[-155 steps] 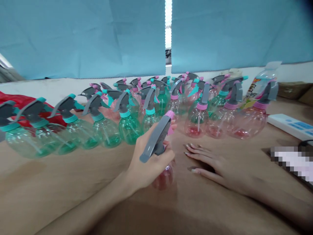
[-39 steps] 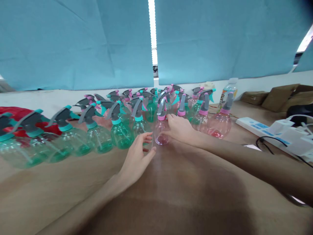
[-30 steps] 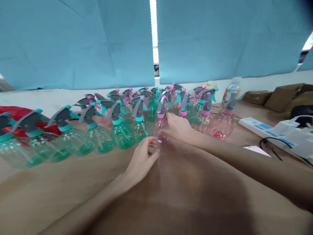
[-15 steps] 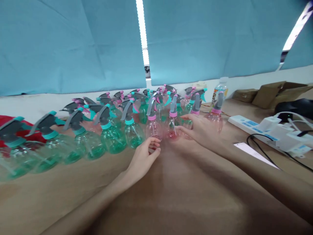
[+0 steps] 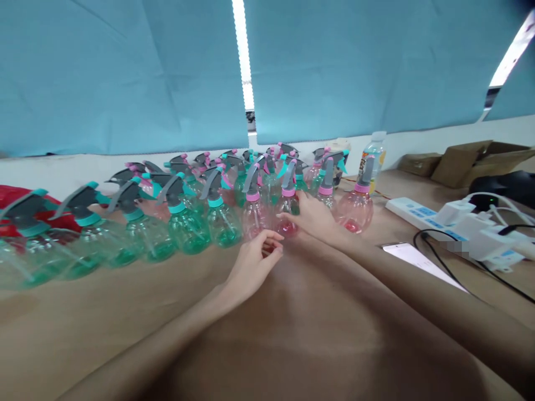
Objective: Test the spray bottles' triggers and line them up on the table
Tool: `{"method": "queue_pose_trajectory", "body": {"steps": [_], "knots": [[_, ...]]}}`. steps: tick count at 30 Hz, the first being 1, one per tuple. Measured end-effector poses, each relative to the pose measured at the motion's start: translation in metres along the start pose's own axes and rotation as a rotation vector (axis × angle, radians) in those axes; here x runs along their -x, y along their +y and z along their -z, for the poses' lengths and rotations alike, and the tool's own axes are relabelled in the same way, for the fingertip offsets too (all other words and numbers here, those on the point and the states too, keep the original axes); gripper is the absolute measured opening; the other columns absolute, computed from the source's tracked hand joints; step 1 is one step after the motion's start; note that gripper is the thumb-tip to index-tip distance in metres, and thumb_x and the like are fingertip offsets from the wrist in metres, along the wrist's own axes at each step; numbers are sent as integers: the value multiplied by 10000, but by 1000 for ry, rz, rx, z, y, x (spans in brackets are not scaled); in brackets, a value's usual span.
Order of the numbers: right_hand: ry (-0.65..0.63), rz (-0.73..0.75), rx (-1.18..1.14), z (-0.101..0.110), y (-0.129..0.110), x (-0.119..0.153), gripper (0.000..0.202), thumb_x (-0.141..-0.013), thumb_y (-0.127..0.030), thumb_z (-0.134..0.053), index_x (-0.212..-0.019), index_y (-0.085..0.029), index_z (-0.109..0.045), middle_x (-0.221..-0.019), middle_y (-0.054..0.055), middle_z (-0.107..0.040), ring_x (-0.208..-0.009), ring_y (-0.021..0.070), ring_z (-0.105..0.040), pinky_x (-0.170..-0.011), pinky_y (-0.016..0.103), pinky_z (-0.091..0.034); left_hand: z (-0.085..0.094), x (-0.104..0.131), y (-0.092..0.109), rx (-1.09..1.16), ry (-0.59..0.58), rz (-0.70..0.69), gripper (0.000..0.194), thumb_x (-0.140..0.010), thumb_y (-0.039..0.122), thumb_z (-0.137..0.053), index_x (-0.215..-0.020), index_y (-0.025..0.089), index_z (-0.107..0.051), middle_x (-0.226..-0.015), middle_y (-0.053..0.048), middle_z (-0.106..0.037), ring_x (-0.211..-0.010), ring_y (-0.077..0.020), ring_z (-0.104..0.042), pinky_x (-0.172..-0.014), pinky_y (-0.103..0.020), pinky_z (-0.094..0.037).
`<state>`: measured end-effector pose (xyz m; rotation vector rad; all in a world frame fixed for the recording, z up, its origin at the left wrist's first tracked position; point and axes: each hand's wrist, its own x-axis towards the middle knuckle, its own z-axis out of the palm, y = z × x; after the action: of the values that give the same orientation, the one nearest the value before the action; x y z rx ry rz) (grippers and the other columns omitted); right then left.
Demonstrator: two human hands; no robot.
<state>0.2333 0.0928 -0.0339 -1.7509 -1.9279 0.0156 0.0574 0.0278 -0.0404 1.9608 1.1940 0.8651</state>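
My right hand [image 5: 314,216] is wrapped round the body of a pink-collared spray bottle [image 5: 287,227], thumb across its front and fingertips behind it. The bottle stands upright and has a grey trigger head. My left hand [image 5: 259,257] hovers low in front of the neighbouring pink-collared spray bottle [image 5: 254,214], with fingers half curled, the thumb apart and nothing seen between them. To the right of my right hand stand another pink-collared spray bottle [image 5: 326,196], partly covered by the hand, and a clear pink one [image 5: 355,210].
Green spray bottles [image 5: 189,231] line the table's left side, with several more spray bottles behind. On the right are a drink bottle [image 5: 375,153], a white power strip [image 5: 434,214] with plugs and cables, a phone [image 5: 420,264] and a cardboard box [image 5: 460,161].
My right hand has moved left and closed round the pink-collared spray bottle. The left hand has shifted slightly right, remaining half curled. The view has moved a little.
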Motion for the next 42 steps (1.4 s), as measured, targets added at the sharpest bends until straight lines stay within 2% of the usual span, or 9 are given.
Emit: {"method": "queue_pose_trajectory", "body": {"steps": [8, 12, 17, 22, 25, 28, 32, 37, 42], "knots": [[-41, 53, 25, 12, 3, 15, 469, -801, -489, -610, -1105, -153, -491, -1070, 144, -635, -957, 316, -627, -676, 371, -467, 4, -2, 12, 24, 122, -44, 115, -866, 258, -524, -949, 191, -569, -966, -41, -651, -897, -178, -634, -854, -358, -496], [-80, 94, 35, 27, -2, 41, 397, -807, -493, -592, -1035, -183, -499, -1040, 107, -635, -873, 291, -644, -575, 332, -437, 9, -10, 19, 31, 211, -72, 251, -823, 288, -603, -1042, 189, -529, -1106, -64, -605, -986, -189, -604, -899, -369, -481], [-124, 180, 58, 45, -20, 82, 389, -841, -561, -527, -957, -190, -508, -935, 72, -649, -742, 251, -650, -492, 307, -384, 7, -11, 27, 34, 148, -131, 480, -766, 317, -682, -1187, 204, -481, -1271, -92, -537, -1156, -227, -528, -972, -394, -448], [-4, 274, 143, 37, -43, 111, 564, -808, -682, -483, -1016, -161, -546, -901, 80, -656, -694, 256, -653, -410, 314, -380, 10, 3, 38, 67, 136, -139, 563, -764, 307, -684, -1259, 195, -440, -1279, -113, -535, -1107, -242, -560, -954, -411, -456], [41, 339, 131, 26, -58, 121, 681, -788, -725, -454, -1102, -129, -548, -974, 122, -674, -797, 292, -666, -444, 341, -465, 18, 13, 39, 81, 125, -134, 486, -798, 353, -653, -1226, 194, -488, -1164, -104, -610, -1049, -256, -598, -938, -434, -461], [53, 381, 79, 17, -74, 126, 821, -778, -759, -406, -1200, -64, -512, -1106, 206, -645, -911, 330, -650, -541, 382, -537, 26, 22, 35, 174, 115, -142, 451, -822, 349, -627, -1232, 207, -506, -1206, -93, -609, -1075, -252, -598, -946, -410, -462], [-57, 458, -109, 11, -85, 122, 849, -771, -761, -414, -1214, -43, -499, -1114, 206, -631, -961, 317, -626, -709, 430, -560, 40, 30, 27, 245, 141, -126, 356, -837, 242, -560, -1191, 209, -542, -1205, -68, -623, -1050, -219, -611, -922, -366, -473], [-190, 614, -282, -3, -61, 104, 835, -778, -703, -500, -1360, -119, -369, -1326, 168, -519, -1180, 281, -525, -939, 442, -483, 53, 32, 19, 187, 186, -129, 338, -800, 192, -541, -1131, 257, -558, -1057, 4, -649, -913, -169, -611, -902, -327, -458], [-197, 644, -88, -22, -3, 93, 679, -845, -630, -477, -1324, -149, -454, -1389, 166, -480, -1290, 293, -426, -1021, 498, -400, 54, 28, 13, 128, 202, -115, 229, -772, 154, -518, -966, 258, -581, -703, 49, -548, -621, -139, -527, -701, -309, -460]]}}
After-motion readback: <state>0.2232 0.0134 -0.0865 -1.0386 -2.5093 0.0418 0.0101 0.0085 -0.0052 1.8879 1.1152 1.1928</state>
